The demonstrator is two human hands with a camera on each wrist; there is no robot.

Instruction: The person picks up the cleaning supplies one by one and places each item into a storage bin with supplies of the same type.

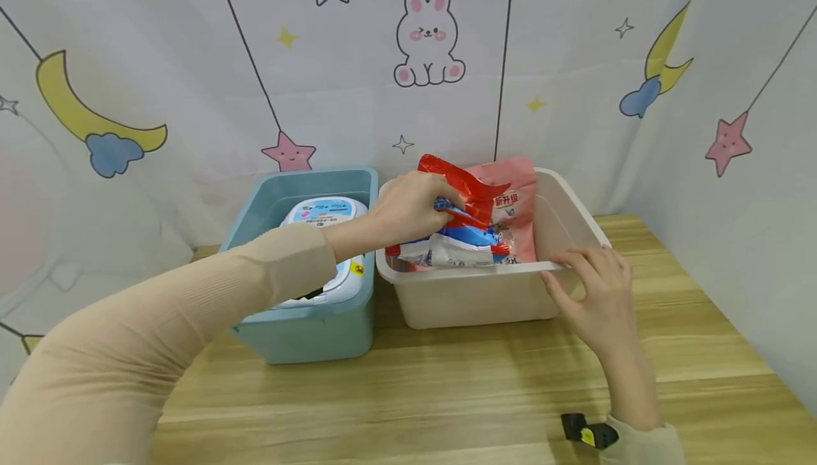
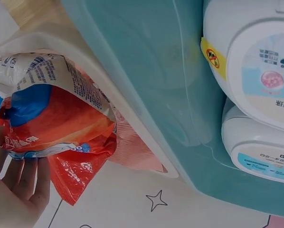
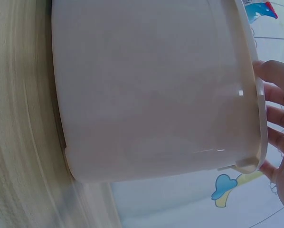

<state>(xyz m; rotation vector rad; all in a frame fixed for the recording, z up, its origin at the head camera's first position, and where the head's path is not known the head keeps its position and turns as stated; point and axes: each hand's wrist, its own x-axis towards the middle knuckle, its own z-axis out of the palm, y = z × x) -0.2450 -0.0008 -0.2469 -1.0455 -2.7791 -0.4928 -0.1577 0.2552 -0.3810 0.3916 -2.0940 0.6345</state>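
My left hand (image 1: 411,203) pinches a red and blue plastic bag (image 2: 61,118) by its upper part, over the left side of a white bin (image 1: 472,302). In the left wrist view, the fingers (image 2: 28,178) lie against the bag's red face. A pink bag (image 1: 522,217) with printed characters stands behind it in the bin. Along the bin's front sits a clear and white package (image 1: 456,251), partly covered. My right hand (image 1: 603,302) grips the rim at the bin's front right corner, thumb on the outer side; the right wrist view shows its fingers (image 3: 277,116) at the rim.
Left of the white bin is a teal bin (image 1: 313,337) holding white tubs (image 2: 270,66) with blue labels. Both stand on a wooden table (image 1: 447,394) before a patterned curtain (image 1: 357,61). A black strap with a yellow mark (image 1: 588,437) is by the right wrist.
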